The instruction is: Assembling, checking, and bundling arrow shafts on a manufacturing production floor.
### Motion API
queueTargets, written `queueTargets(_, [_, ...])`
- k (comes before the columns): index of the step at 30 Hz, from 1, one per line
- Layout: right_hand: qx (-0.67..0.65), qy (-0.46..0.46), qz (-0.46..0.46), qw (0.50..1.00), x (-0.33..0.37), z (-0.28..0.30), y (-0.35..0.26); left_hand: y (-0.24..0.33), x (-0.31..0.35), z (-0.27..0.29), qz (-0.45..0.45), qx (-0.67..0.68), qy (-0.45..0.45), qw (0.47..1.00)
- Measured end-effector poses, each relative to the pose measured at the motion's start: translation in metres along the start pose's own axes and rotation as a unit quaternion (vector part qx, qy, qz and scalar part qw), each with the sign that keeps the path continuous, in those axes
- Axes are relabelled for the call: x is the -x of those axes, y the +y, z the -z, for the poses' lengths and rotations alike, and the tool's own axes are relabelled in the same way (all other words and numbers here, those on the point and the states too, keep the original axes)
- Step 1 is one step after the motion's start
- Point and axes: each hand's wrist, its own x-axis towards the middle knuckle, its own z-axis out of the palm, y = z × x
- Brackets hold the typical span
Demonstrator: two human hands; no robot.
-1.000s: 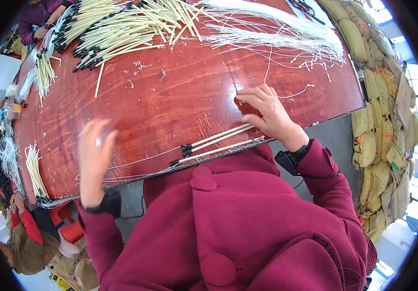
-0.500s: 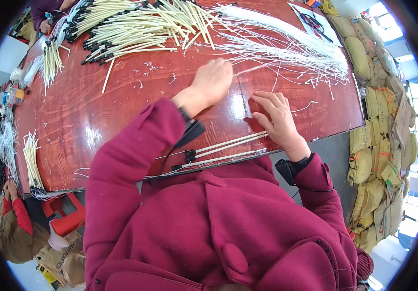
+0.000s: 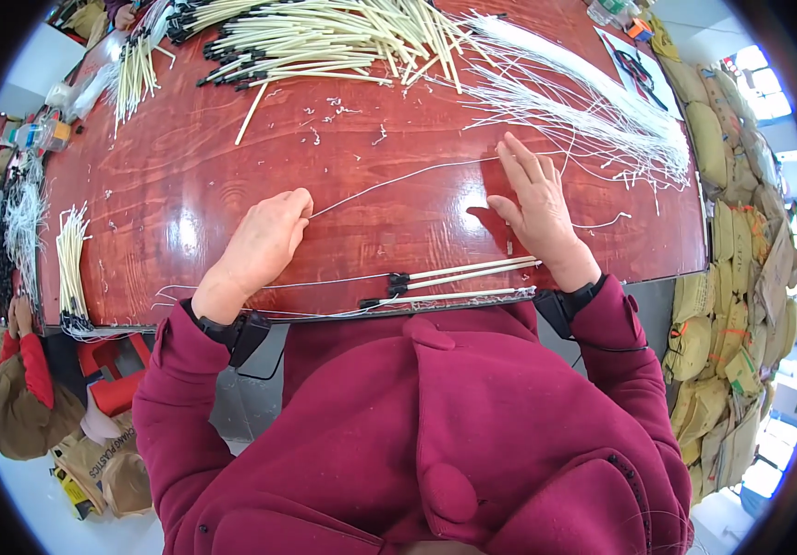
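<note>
My left hand (image 3: 264, 239) is closed, its fingertips pinching the end of a thin white cord (image 3: 398, 177) over the left middle of the table. The cord runs right in a shallow curve toward the fingers of my right hand (image 3: 539, 199). That hand lies open by the cord, fingers stretched out and thumb apart; whether it touches the cord cannot be told. Between my hands, along the near edge, a few cream rods (image 3: 463, 271) with black ends lie sideways, thin cords trailing left from them. A thick bundle of white cords (image 3: 593, 97) spreads beyond my right hand.
A large heap of cream rods (image 3: 324, 42) lies at the far side, a small bunch (image 3: 72, 268) at the left. Scissors (image 3: 637, 69) rest on a white sheet at far right. Stacked sacks (image 3: 694, 361) stand right of the table. A person in red sleeves (image 3: 36, 370) sits at left.
My left hand has moved left and nearer to me from beside the cord bundle, drawing the white cord out across the table. My right hand stays open in about the same place.
</note>
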Motion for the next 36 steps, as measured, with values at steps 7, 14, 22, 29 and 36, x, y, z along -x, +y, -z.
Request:
queueTargets(7, [0.025,-0.113,0.039,0.992,-0.009,0.004,0.004,-0.019,0.004,0.004,0.016,-0.005,0.067,0.998])
queueTargets(14, [0.004,-0.123,0.038,0.992,-0.008,0.004,0.001,-0.043,-0.045,0.026,0.046,-0.107,0.103,0.988])
queueTargets(22, [-0.006,-0.101,0.039,0.994,-0.005,-0.001,-0.002,-0.049,-0.188,0.002,-0.196,-0.333,0.219,0.896])
queueTargets(29, [-0.024,-0.086,0.029,0.996,-0.002,-0.005,0.000,-0.035,-0.173,0.014,-0.187,-0.329,0.177,0.909])
queueTargets(36, [-0.028,-0.064,0.034,0.997,0.001,-0.009,0.005,-0.046,-0.014,0.040,-0.084,-0.054,0.250,0.963])
